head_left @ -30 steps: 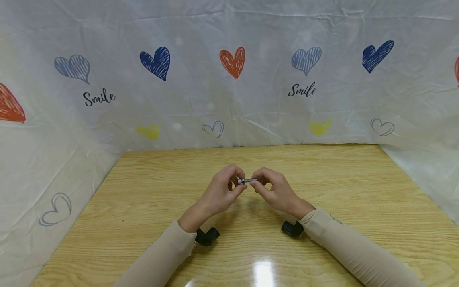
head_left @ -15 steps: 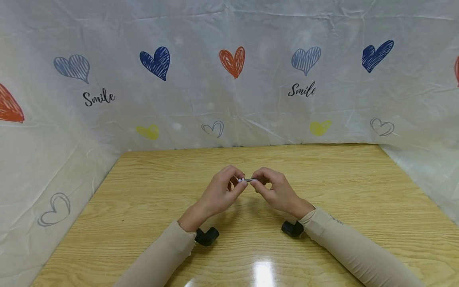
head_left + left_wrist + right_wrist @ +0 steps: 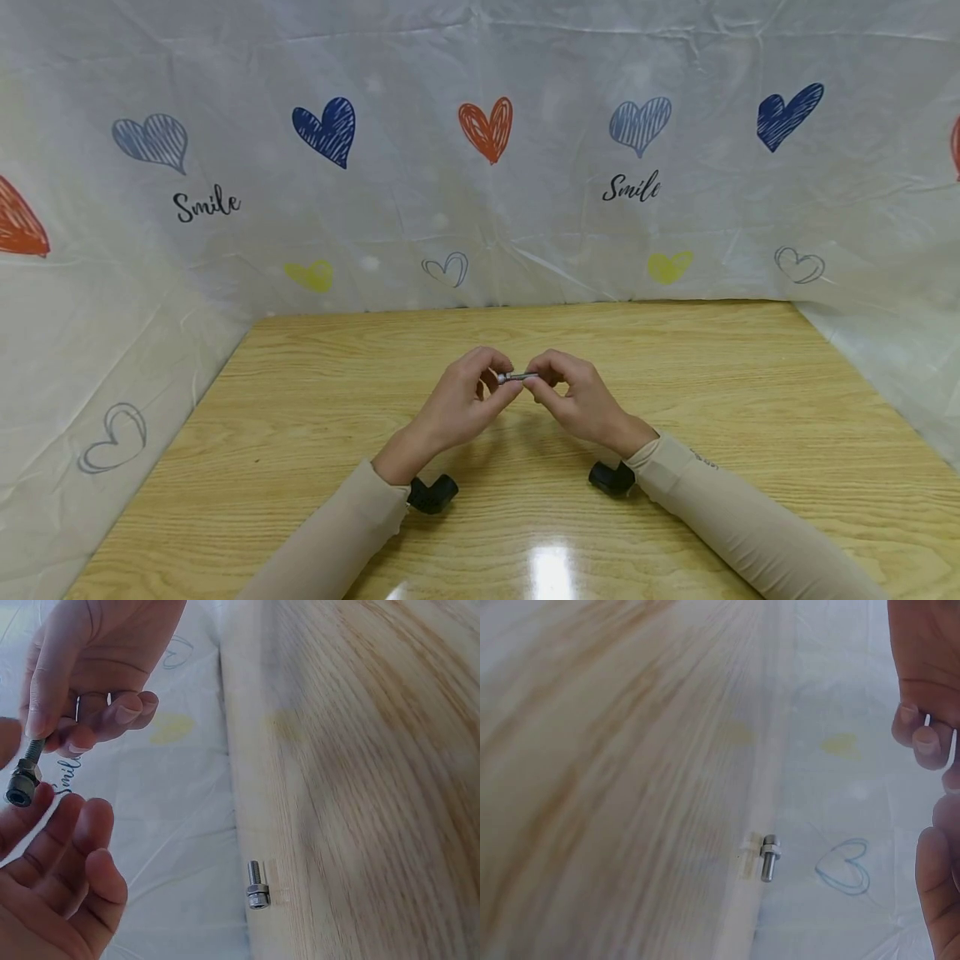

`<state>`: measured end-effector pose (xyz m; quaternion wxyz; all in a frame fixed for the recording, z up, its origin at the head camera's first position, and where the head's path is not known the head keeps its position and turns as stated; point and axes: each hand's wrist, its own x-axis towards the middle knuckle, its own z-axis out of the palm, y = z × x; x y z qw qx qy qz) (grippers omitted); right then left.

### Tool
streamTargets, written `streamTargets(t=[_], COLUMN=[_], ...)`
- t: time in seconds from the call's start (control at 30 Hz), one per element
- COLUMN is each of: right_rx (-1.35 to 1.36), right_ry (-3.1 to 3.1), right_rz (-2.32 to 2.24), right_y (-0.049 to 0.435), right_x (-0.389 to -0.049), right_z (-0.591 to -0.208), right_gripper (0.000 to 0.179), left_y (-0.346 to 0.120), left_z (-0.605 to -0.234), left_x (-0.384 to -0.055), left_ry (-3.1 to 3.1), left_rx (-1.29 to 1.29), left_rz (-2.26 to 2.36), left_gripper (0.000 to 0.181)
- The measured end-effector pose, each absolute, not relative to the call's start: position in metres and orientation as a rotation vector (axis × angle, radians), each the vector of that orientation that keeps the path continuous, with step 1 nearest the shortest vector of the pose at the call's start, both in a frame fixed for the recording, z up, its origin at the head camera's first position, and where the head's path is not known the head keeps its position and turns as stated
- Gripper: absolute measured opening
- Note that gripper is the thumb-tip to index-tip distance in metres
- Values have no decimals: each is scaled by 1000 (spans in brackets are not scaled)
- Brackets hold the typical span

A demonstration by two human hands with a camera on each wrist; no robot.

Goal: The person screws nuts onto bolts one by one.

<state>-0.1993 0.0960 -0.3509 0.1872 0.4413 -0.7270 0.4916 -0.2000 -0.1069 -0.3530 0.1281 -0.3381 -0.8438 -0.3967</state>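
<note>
A socket-head bolt with a nut on its shaft is held crosswise between both hands above the table. My right hand pinches the threaded end. At the head end, my left hand has thumb and index finger about the nut; the thumb lies partly outside the left wrist view. A second bolt with a nut lies near the table's far edge; the right wrist view shows this bolt too. From the head view I cannot make it out behind the hands.
The wooden table runs back to a white curtain printed with hearts and "Smile". Dark wrist-worn devices hang under both cuffs, a left device and a right device.
My left thumb has slid a little to the right along the nut, uncovering more of the bolt. My right hand and the arms keep nearly the same place.
</note>
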Motion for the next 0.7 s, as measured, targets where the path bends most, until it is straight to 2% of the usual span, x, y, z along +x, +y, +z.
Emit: streamTargets(t=[0.23, 0.7], right_rx=[1222, 1218], right_ry=[-2061, -2069], right_rz=[1389, 1404], right_y=[96, 96], right_x=[-199, -199], right_z=[-352, -352], right_gripper=[13, 12], left_y=[-106, -106], left_z=[-353, -352], left_x=[-202, -201], left_ry=[-2425, -2408], left_rx=[-1017, -1024], left_rz=[-1135, -1138], left_gripper=[19, 15])
